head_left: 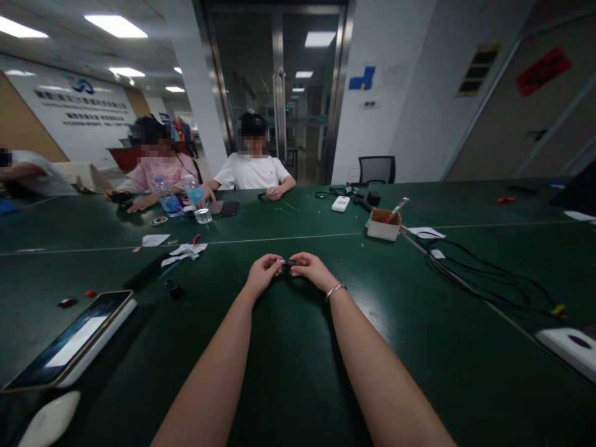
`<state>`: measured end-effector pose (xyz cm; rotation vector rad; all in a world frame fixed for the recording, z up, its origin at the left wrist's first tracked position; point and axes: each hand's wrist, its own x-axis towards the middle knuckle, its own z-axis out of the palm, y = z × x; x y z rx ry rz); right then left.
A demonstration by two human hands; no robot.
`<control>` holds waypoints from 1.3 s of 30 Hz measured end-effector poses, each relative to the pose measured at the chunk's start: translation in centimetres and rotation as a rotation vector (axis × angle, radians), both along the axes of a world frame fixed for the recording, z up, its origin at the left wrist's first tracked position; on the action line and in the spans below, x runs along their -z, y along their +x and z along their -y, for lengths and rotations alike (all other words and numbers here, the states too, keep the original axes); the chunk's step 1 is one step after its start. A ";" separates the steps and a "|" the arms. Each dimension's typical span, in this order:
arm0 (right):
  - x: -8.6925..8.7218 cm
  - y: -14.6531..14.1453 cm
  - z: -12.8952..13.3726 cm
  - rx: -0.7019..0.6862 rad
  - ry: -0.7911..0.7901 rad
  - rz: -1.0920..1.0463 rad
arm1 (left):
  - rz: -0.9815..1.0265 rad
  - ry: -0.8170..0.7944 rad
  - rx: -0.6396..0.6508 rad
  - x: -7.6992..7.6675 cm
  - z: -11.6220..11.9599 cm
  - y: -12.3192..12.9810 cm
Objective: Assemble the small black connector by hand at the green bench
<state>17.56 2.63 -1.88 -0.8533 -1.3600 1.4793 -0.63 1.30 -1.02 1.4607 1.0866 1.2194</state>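
Over the middle of the green table [288, 347], my left hand [263, 273] and my right hand [313, 270] meet at a small slim piece [289, 263], dark with a pale metallic-looking end. Left fingertips pinch its pale end; right fingertips close on the dark end. It is too small for me to tell its exact kind. A metal bracelet [336, 291] circles my right wrist. To the left of my hands stands a short black cylinder [174, 288].
At left lie a phone [69, 338] on a white box and a white mouse [50, 419]. A small box [383, 225] with a tool and black cables [484, 273] are at right. Two water bottles [199, 200] stand near people seated across the table.
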 end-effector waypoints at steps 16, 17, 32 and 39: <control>-0.7 0.0 0.4 0.028 0.070 0.132 | -0.093 0.037 -0.044 0.3 -0.2 0.1; -0.7 0.0 0.4 0.030 0.075 0.133 | -0.094 0.038 -0.032 0.2 -0.2 0.0; -1.4 0.0 1.0 0.022 0.074 0.159 | -0.175 -0.014 -0.069 0.5 -0.5 0.1; -1.3 0.0 0.8 0.040 0.117 0.198 | -0.213 -0.045 -0.098 0.3 -0.3 0.3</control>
